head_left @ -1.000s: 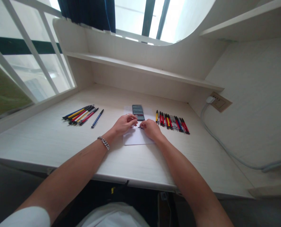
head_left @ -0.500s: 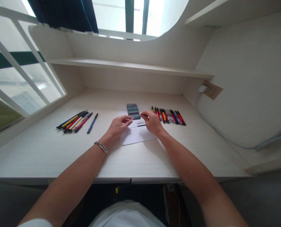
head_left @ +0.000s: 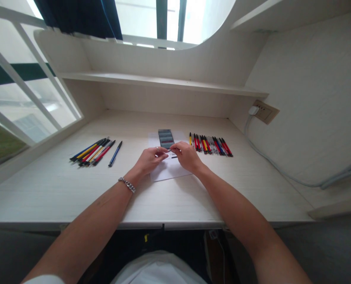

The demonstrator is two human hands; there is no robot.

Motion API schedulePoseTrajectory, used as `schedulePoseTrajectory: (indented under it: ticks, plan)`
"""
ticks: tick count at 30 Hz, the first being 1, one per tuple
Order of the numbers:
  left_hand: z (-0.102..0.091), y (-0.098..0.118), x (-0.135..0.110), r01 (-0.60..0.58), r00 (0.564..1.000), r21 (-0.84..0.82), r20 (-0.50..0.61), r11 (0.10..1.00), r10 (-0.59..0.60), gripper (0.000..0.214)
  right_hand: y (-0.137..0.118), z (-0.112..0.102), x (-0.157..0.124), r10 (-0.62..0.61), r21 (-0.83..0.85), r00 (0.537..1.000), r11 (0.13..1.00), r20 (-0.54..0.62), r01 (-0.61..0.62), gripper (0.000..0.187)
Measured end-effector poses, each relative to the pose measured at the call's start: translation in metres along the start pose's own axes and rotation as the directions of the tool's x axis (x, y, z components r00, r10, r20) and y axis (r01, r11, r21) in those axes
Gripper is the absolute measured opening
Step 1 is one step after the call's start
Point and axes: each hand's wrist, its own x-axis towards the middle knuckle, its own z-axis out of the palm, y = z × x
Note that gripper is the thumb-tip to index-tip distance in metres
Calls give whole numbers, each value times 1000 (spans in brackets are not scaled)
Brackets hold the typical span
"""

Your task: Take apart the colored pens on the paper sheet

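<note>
My left hand [head_left: 150,161], with a ring on one finger and a chain bracelet [head_left: 127,184] on the wrist, rests over the left part of a white paper sheet [head_left: 166,172]. My right hand [head_left: 187,157] is close beside it, and its fingertips pinch a slim dark pen part [head_left: 171,150]. The left fingertips reach towards that part, but their grip is hidden. Beyond the hands, a dark smartphone [head_left: 166,138] lies on the paper. A row of several pens [head_left: 211,145] lies to the right, and a bunch of pens [head_left: 90,152] and a lone blue pen [head_left: 115,154] lie to the left.
The white desk [head_left: 60,197] has a straight front edge. A white shelf [head_left: 163,83] runs along its back, a window [head_left: 27,94] stands at the left, and a wall socket [head_left: 264,112] with a white plug and grey cable is at the right.
My two hands have moved closer together over the paper, and the slim pen part now sits between their fingertips. The pens, paper and phone stay in place.
</note>
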Motion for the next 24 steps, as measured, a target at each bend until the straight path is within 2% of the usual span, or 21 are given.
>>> schedulePoseTrajectory:
  ticks: [7, 11, 14, 18, 24]
  plan:
    - [0, 3, -1, -34, 999, -26, 28, 999, 35, 32, -2, 0, -1, 15, 98, 1000, 995, 1, -15, 12]
    - [0, 3, -1, -44, 999, -93, 19, 995, 46, 32, 6, -3, 2, 36, 124, 999, 992, -8, -34, 17]
    - [2, -1, 2, -21, 1000, -160, -24, 987, 18, 33, 19, -8, 5, 93, -2, 996, 996, -6, -93, 19]
    - [3, -8, 4, -21, 999, -174, -48, 984, 13, 29, 37, -14, 4, 197, -236, 975, 957, 100, -169, 17]
    - [2, -8, 5, -21, 998, -168, -58, 986, 11, 26, 38, -6, 3, 174, -276, 972, 953, 159, -126, 18]
